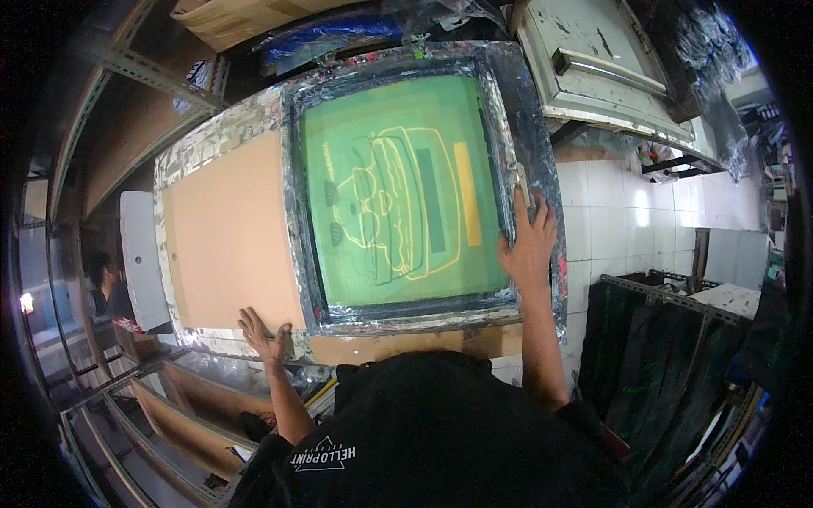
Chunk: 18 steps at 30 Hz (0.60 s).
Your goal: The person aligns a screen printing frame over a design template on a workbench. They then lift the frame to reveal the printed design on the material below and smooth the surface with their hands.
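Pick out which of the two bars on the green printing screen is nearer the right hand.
The yellow bar, toward the right edge of the green printing screen, is nearer the right hand; the other bar, dark green, lies to its left.

The printing screen (402, 186) lies face up, its translucent green mesh (339, 275) set in a dark, paint-smeared frame (300, 186). The mesh carries a sideways line drawing (392, 207), with a dark bar (431, 201) and yellow bar (467, 195) toward the right. Just left, a plain light-brown board (233, 233) lies flat, its long edges running left to right.
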{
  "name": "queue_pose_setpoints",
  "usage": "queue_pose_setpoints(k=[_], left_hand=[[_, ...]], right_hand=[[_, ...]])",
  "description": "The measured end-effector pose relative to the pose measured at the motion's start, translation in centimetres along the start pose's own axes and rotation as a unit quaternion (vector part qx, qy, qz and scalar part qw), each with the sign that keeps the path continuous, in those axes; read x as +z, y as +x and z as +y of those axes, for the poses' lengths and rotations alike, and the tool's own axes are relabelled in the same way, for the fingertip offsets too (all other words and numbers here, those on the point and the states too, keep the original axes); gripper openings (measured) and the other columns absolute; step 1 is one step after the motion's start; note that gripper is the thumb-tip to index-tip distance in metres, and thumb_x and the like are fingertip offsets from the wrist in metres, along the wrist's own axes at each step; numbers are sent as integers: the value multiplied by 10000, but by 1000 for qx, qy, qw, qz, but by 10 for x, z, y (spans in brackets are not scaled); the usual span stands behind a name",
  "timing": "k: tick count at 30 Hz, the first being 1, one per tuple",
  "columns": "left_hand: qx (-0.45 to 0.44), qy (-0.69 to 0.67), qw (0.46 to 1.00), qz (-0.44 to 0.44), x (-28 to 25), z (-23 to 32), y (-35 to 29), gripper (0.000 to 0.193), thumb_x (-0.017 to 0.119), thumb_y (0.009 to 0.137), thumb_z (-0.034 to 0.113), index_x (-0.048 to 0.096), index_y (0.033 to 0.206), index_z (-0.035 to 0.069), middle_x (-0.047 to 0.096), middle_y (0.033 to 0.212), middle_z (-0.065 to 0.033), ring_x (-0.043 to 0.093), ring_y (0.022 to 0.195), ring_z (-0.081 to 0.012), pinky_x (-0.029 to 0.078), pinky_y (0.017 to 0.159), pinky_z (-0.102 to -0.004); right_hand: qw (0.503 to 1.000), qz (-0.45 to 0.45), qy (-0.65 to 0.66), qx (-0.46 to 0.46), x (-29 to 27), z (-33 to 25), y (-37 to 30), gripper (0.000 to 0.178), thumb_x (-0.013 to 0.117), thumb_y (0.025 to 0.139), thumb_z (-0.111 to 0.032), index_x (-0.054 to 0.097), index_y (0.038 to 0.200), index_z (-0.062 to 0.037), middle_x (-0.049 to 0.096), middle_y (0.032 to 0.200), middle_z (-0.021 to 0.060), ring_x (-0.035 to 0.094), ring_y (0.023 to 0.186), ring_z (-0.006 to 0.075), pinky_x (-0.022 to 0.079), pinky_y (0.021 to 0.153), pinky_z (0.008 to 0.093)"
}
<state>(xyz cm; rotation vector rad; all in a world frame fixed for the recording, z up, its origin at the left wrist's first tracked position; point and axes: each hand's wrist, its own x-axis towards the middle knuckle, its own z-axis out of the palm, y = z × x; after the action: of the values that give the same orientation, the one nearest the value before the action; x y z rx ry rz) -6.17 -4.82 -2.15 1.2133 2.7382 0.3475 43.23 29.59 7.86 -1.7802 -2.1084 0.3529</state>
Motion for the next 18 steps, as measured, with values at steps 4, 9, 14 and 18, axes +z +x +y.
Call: queue_pose_setpoints(k=[4,9,14,18], left_hand=[[-3,-15,1000,-7,-4,8,-1,1229,681,664,794,218,1572,107,140,1632,-203,80,1495,-453,85,1174,-612],[-7,-17,1000,-16,-5,9,0,1238,714,650,768,223,1571,102,146,1629,-211,86,1493,-459,92,1167,-625],[2,-35,999,-4,-6,9,-1,1236,726,638,763,247,1565,100,162,1626,-211,110,1487,-466,105,1166,-622],[-5,-27,1000,-12,-9,8,-1,1231,731,634,760,259,1562,103,162,1627,-209,111,1487,-464,113,1168,-615]], right_hand=[[991,-20,-81,-100,11,-1,49,694,656,697,-94,540,1377,-167,288,1554,158,179,1458,446,188,1115,692],[969,-107,-171,-146,34,-5,81,588,620,725,-48,640,1297,-184,249,1605,98,91,1500,426,117,1128,720],[968,-140,-167,-126,35,-7,85,541,618,749,-41,661,1267,-192,260,1605,66,95,1506,406,133,1136,711],[969,-157,-148,-117,34,-8,88,537,615,752,-18,664,1260,-184,263,1603,54,103,1505,403,198,1132,690]])
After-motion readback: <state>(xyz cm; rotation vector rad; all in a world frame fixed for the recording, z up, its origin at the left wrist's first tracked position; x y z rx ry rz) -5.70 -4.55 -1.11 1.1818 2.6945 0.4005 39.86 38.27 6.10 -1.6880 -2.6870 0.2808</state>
